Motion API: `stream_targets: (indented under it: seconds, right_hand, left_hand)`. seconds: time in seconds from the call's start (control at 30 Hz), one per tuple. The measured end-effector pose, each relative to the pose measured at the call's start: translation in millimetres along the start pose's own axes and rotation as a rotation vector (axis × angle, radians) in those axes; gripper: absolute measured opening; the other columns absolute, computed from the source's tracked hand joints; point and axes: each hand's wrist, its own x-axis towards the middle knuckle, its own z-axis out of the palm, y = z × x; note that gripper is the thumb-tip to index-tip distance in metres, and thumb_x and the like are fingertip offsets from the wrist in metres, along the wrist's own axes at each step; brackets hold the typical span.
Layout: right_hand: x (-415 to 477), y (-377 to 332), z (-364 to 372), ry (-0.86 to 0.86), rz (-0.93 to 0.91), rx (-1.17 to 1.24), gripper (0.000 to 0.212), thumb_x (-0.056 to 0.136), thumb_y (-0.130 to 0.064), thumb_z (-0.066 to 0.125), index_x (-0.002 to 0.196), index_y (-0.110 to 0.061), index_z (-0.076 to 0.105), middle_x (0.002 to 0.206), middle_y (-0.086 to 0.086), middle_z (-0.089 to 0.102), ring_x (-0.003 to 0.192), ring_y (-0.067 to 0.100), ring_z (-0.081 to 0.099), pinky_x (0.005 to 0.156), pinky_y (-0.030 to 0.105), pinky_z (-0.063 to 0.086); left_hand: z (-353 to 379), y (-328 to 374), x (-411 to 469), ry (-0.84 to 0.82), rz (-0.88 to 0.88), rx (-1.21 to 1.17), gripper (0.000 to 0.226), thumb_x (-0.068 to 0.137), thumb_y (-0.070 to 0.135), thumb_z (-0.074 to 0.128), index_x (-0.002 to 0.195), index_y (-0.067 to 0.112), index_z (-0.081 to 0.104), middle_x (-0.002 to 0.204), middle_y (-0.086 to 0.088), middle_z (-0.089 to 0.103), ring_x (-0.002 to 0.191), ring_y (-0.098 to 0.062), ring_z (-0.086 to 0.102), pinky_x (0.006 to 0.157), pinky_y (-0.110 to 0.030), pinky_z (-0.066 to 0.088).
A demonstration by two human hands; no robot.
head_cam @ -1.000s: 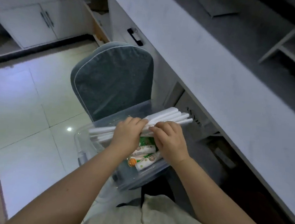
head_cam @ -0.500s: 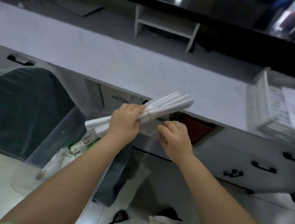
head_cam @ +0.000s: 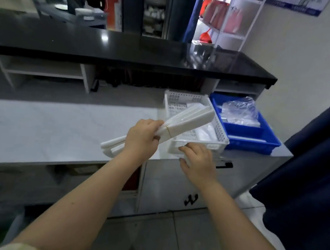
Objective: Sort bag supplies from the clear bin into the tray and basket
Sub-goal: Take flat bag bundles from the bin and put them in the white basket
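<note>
My left hand (head_cam: 142, 137) grips a banded bundle of white rolled bags (head_cam: 188, 121) around its middle, with the far end tilted up over the white perforated basket (head_cam: 198, 144). The basket stands on the light counter and holds some white and clear items. My right hand (head_cam: 198, 160) hovers empty at the basket's near edge, fingers relaxed and spread. To the right of the basket sits the blue tray (head_cam: 254, 141) with clear plastic bags (head_cam: 240, 111) in it. The clear bin is out of view.
A white marble-look counter (head_cam: 50, 130) runs left of the basket, with a black upper ledge (head_cam: 126, 49) above it. Drawers with black handles (head_cam: 190, 200) are below. A dark blue curtain (head_cam: 309, 197) hangs at the right.
The view swung from the clear bin on the chair to the counter. My left hand carried the bundle rightward over the basket. My right hand let go of the bundle.
</note>
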Motion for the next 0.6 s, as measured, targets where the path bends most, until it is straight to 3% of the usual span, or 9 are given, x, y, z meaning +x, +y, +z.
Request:
stream_targets:
  seconds: [0.1,0.2,0.33,0.43,0.5,0.6]
  right_hand:
    - [18.5,56.9,-17.8,0.010,0.048,0.005,0.034,0.067,-0.006,0.078,0.100,-0.010,0.069,0.099,0.008,0.067,0.088,0.033,0.061,0.077,0.045,0.049]
    - [40.6,98.0,-22.2,0.029,0.117,0.042,0.033,0.072,-0.007,0.076,0.104,-0.011,0.069,0.104,0.007,0.066,0.093,0.032,0.060,0.082,0.045,0.046]
    - [81.1,134.9,-15.7,0.064,0.172,0.110,0.030,0.079,-0.010,0.071,0.109,-0.012,0.065,0.111,0.006,0.064,0.102,0.027,0.058,0.085,0.044,0.048]
    - [112.1,155.2,-0.4,0.093,0.193,0.152,0.029,0.080,-0.010,0.069,0.109,-0.014,0.065,0.114,0.005,0.062,0.105,0.026,0.056,0.086,0.038,0.046]
    - [129.9,167.1,13.6,0.087,0.213,0.165,0.029,0.082,-0.012,0.068,0.110,-0.015,0.064,0.116,0.004,0.061,0.108,0.024,0.054,0.087,0.032,0.043]
    - [151.1,182.2,35.4,0.051,0.267,0.165,0.028,0.084,-0.015,0.066,0.112,-0.017,0.064,0.120,0.001,0.059,0.110,0.018,0.051,0.084,0.025,0.039]
  left_hand:
    - [29.9,36.7,46.5,0.000,-0.090,-0.090,0.044,0.074,0.010,0.056,0.113,0.029,0.062,0.099,0.005,0.065,0.091,-0.021,0.053,0.064,-0.030,0.041]
    - [46.7,66.2,87.5,-0.017,-0.296,-0.368,0.034,0.072,0.016,0.057,0.100,0.035,0.064,0.088,0.014,0.066,0.082,-0.011,0.059,0.062,-0.031,0.049]
    - [64.7,78.9,140.5,-0.024,-0.502,-0.789,0.029,0.073,0.013,0.075,0.099,0.023,0.067,0.090,0.008,0.070,0.081,-0.010,0.067,0.068,-0.029,0.056]
    - [83.4,64.7,180.2,-0.088,-0.698,-1.057,0.019,0.075,0.004,0.075,0.090,0.014,0.068,0.087,-0.005,0.073,0.071,-0.018,0.071,0.057,-0.028,0.056]
    - [98.7,48.2,201.3,-0.176,-0.813,-1.128,0.017,0.077,0.002,0.072,0.089,0.012,0.067,0.080,-0.005,0.072,0.060,-0.016,0.070,0.048,-0.024,0.052]
    - [123.7,21.2,224.9,-0.335,-0.962,-1.064,0.016,0.077,0.000,0.066,0.089,0.010,0.066,0.075,-0.004,0.067,0.054,-0.016,0.065,0.047,-0.025,0.052]
